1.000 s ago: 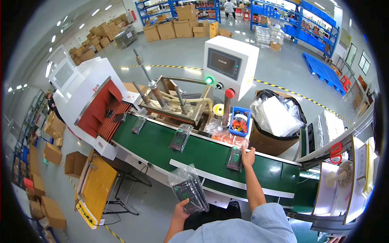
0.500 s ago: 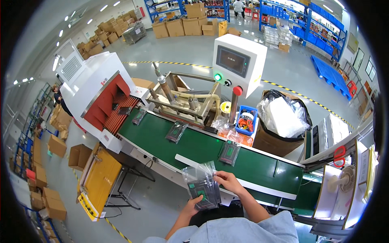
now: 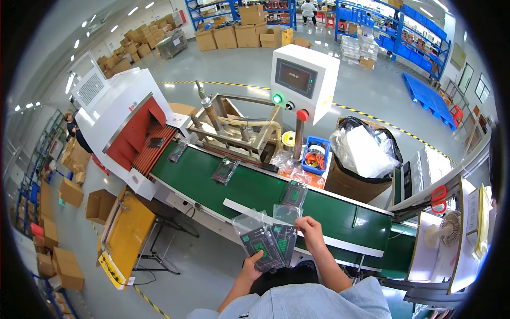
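Observation:
My left hand (image 3: pixel 252 267) grips a small stack of flat dark packs in clear plastic bags (image 3: pixel 254 240), its thumb across the front one. With fingers and thumb pinched, my right hand (image 3: pixel 311 234) holds the upper right edge of another bagged dark pack (image 3: pixel 285 237), fanned out to the right of the stack. Both are over the near edge of a green conveyor belt (image 3: pixel 334 219). On the belt just beyond lies one bagged pack (image 3: pixel 294 193). Farther left are a second bagged pack (image 3: pixel 226 170) and a third bagged pack (image 3: pixel 177 152).
At the belt's left end stands a white tunnel machine (image 3: pixel 119 114) with red flaps. A control box (image 3: pixel 305 80) on a post, a blue bin (image 3: pixel 316 155) of tools and a bag-lined carton (image 3: pixel 364 154) line the far side. A yellow table (image 3: pixel 130 234) stands left.
One pack has been slid out to the right from the stack by my right hand, so two fronts show side by side. The view has shifted slightly.

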The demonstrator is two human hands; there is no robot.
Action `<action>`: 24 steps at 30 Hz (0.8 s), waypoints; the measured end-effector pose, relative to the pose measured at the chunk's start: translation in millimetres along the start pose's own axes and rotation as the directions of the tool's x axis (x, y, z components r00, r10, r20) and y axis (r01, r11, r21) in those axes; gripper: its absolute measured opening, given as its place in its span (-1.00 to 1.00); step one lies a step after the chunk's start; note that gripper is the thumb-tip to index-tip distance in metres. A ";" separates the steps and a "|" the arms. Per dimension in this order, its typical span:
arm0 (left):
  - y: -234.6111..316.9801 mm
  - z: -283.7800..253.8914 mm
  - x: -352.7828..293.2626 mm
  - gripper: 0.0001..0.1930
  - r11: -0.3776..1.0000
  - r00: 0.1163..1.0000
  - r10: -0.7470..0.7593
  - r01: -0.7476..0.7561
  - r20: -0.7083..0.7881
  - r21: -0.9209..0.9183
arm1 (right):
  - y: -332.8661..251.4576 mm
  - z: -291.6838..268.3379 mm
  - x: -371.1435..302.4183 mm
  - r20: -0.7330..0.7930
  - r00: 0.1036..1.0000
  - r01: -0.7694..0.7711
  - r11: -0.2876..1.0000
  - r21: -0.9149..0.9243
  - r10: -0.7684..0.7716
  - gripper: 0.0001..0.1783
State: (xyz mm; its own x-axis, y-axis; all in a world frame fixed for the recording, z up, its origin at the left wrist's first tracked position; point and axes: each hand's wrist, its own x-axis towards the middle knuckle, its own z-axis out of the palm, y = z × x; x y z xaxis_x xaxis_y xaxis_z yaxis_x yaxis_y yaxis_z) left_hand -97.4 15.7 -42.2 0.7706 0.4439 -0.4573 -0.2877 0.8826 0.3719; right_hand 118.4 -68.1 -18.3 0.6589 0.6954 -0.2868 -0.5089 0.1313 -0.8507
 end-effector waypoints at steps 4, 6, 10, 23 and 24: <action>-11.5 -5.2 -2.1 -0.65 0.998 0.999 0.027 -0.029 -0.040 -0.047 | -18.5 1.7 -2.3 -0.171 0.984 0.046 0.999 -0.009 -0.047 -0.78; -13.6 -7.2 -2.0 -0.66 0.999 0.998 0.028 -0.030 -0.048 -0.044 | -23.4 2.4 -12.8 -0.072 0.997 -0.051 0.992 -0.119 0.042 -0.71; -16.6 -16.5 0.8 -0.66 0.999 1.000 -0.011 0.010 -0.029 -0.039 | -21.7 1.3 -26.0 0.087 0.991 -0.065 0.939 -0.339 0.100 -0.69; 20.8 69.8 29.0 -0.60 0.985 0.981 0.143 -0.154 0.131 0.074 | -54.5 -25.2 -51.2 0.187 0.978 0.031 0.818 -0.574 0.094 -0.74; 24.2 70.6 30.2 -0.58 0.983 0.977 0.161 -0.172 0.142 0.067 | -60.1 -31.0 -51.5 0.172 0.981 0.023 0.816 -0.578 0.094 -0.75</action>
State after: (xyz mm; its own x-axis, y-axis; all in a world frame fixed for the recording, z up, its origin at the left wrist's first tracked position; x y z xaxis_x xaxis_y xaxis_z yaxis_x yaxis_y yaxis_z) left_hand -41.0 39.5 10.0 0.7872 0.5536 -0.2716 -0.3773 0.7808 0.4979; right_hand 132.2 -133.8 33.9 0.5030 0.8158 -0.2855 -0.0798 -0.2852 -0.9552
